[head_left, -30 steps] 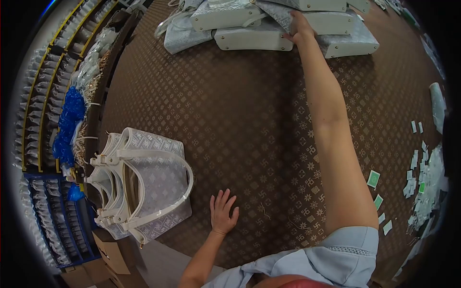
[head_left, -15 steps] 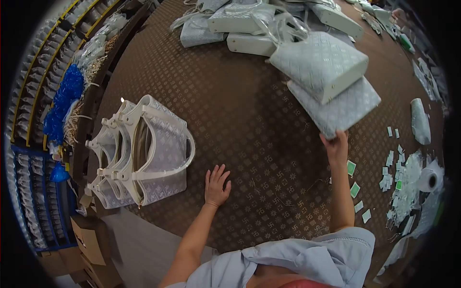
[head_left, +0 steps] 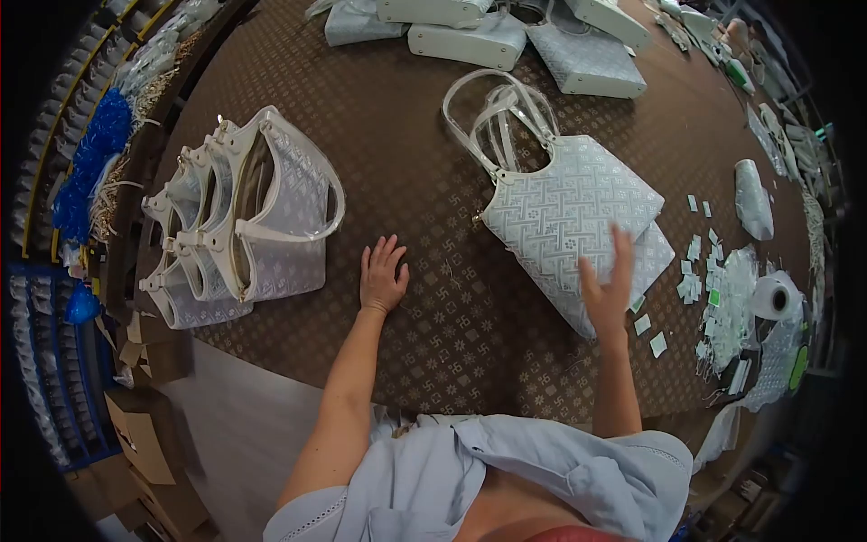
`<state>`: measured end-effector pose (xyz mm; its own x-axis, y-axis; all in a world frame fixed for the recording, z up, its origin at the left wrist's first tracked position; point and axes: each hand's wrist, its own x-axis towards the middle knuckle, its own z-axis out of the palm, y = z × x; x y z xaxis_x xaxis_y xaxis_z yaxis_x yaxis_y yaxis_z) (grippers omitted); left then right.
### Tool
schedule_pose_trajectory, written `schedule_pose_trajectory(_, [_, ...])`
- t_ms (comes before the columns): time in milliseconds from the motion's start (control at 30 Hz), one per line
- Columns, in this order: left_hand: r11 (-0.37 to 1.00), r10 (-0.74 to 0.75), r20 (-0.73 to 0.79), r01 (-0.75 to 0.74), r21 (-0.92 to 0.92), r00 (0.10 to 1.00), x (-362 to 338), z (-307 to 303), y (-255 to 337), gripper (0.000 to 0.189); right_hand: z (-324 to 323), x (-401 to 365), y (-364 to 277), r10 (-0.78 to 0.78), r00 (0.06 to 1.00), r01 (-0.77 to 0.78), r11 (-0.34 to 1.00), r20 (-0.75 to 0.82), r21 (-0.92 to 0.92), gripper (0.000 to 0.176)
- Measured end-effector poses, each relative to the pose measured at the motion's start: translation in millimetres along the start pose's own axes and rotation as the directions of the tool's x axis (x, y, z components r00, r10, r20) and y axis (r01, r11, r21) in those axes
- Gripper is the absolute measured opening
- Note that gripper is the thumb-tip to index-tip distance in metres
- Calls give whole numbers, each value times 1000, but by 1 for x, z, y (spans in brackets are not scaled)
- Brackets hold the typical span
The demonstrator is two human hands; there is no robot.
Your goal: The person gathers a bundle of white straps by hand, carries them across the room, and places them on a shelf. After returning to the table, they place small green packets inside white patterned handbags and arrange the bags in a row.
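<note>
A silvery white patterned handbag (head_left: pixel 569 190) with pale looped handles lies flat on the brown patterned table (head_left: pixel 452 352). Beneath it, the corner of a second handbag (head_left: pixel 654 260) sticks out on the right. My right hand (head_left: pixel 610 287) is over the lower right part of the top bag, thumb and fingers spread, gripping nothing. Flat on the table rests my left hand (head_left: pixel 384 275), its fingers apart. Just left of that hand stands a row of several white handbags (head_left: pixel 293 208), upright, handles towards the left and up.
More white handbags (head_left: pixel 465 41) are heaped at the table's far side. Small tags (head_left: pixel 691 285), clear plastic scraps (head_left: pixel 733 307) and a white roll (head_left: pixel 769 298) lie at the right. Racks (head_left: pixel 63 361) and cardboard boxes (head_left: pixel 149 443) stand at the left.
Two handbags have come away from the far heap, nearer to me. My right hand has let go of the lower bag's corner and opened. The view has shifted slightly.
</note>
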<state>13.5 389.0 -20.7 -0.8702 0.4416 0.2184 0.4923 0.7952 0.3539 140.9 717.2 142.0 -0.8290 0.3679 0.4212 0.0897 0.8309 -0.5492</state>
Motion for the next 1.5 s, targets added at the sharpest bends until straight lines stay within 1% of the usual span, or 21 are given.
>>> schedule_pose_trajectory(33, [1000, 3, -17, -3, -1, 1000, 1, 0, 1, 33, 24, 20, -14, -123, 984, 114, 991, 125, 76, 65])
schedule_pose_trajectory(167, [1000, -4, -34, 3, -9, 999, -3, 2, -1, 32, 150, 76, -1, -171, 942, 249, 932, 288, -263, 76])
schedule_pose_trajectory(233, [1000, -3, -63, 1, -18, 998, 0, 2, -1, 32, 179, 96, 7, 70, 909, 136, 883, 412, -450, 72])
schedule_pose_trajectory(333, [1000, -11, -43, 9, -28, 999, -4, 2, -4, 32, 173, 112, 3, 157, 842, 114, 883, 516, -455, 53])
schedule_pose_trajectory(500, [993, -57, 69, 63, -96, 996, 1, -7, -3, 38, 123, 90, -11, -163, 969, 165, 986, 184, 2, 27])
schedule_pose_trajectory(567, [959, -166, 362, 236, -158, 917, 18, -38, 13, 55, 87, 86, -27, -145, 964, 147, 989, 224, 12, 23])
schedule_pose_trajectory(633, [413, -94, 481, 473, -778, 872, 32, -62, 33, 67, 38, 83, -83, -94, 972, 54, 982, 216, 182, 19])
schedule_pose_trajectory(700, [199, -150, 212, 240, -950, 966, 29, -109, 86, 67, 2, 70, -131, -86, 977, -20, 877, 197, 480, 19])
schedule_pose_trajectory(733, [202, -159, 203, 233, -951, 966, 27, -138, 101, 67, -2, 59, -143, -98, 975, -11, 874, 198, 486, 19])
schedule_pose_trajectory(800, [164, -84, 201, 212, -963, 976, 23, -182, 124, 67, -9, 36, -163, -141, 982, 189, 702, -127, 687, 22])
schedule_pose_trajectory(867, [136, 100, 217, 203, -970, 971, 20, -213, 131, 66, -8, 11, -186, -34, 990, 133, 588, -140, 798, 22])
schedule_pose_trajectory(933, [120, 257, 231, 206, -971, 938, 12, -230, 129, 66, 10, -8, -180, 10, 946, 318, 163, -324, 934, 18])
schedule_pose_trajectory(1067, [297, 296, -61, -153, -942, 953, -15, -254, 133, 59, 25, -51, -184, -71, 973, 227, 485, -221, 844, 15])
schedule_pose_trajectory(1133, [724, 327, -105, -321, -611, 939, -22, -245, 132, 44, 17, -57, -188, -233, 952, 289, 471, -199, 833, 16])
schedule_pose_trajectory(1200, [676, 307, 12, -209, -707, 952, -33, -235, 131, 30, 3, -60, -188, -268, 949, 287, 520, -166, 805, 14])
schedule_pose_trajectory(1300, [163, -63, 57, 67, -984, 996, -42, -217, 125, 25, -16, -63, -186, 54, 978, 193, 114, -200, 975, 21])
schedule_pose_trajectory(1367, [143, -134, -42, -22, -989, 990, -46, -213, 117, 28, -14, -84, -164, 198, 978, 39, 102, -59, 994, 28])
schedule_pose_trajectory(1400, [130, -206, -136, -111, -985, 969, -49, -214, 113, 31, -10, -99, -155, 336, 938, -112, 64, 84, 992, 36])
schedule_pose_trajectory(1433, [145, -194, -154, -127, -981, 969, -53, -214, 111, 32, -7, -114, -147, 456, 774, -461, -70, 440, 884, 45])
schedule_pose_trajectory(1467, [141, -187, -141, -116, -983, 972, -56, -213, 109, 32, -11, -122, -145, 333, 552, -813, 10, 765, 583, 47])
schedule_pose_trajectory(1500, [128, -210, -151, -126, -984, 966, -60, -210, 108, 32, -16, -129, -143, 248, 188, -978, 132, 950, 159, 49])
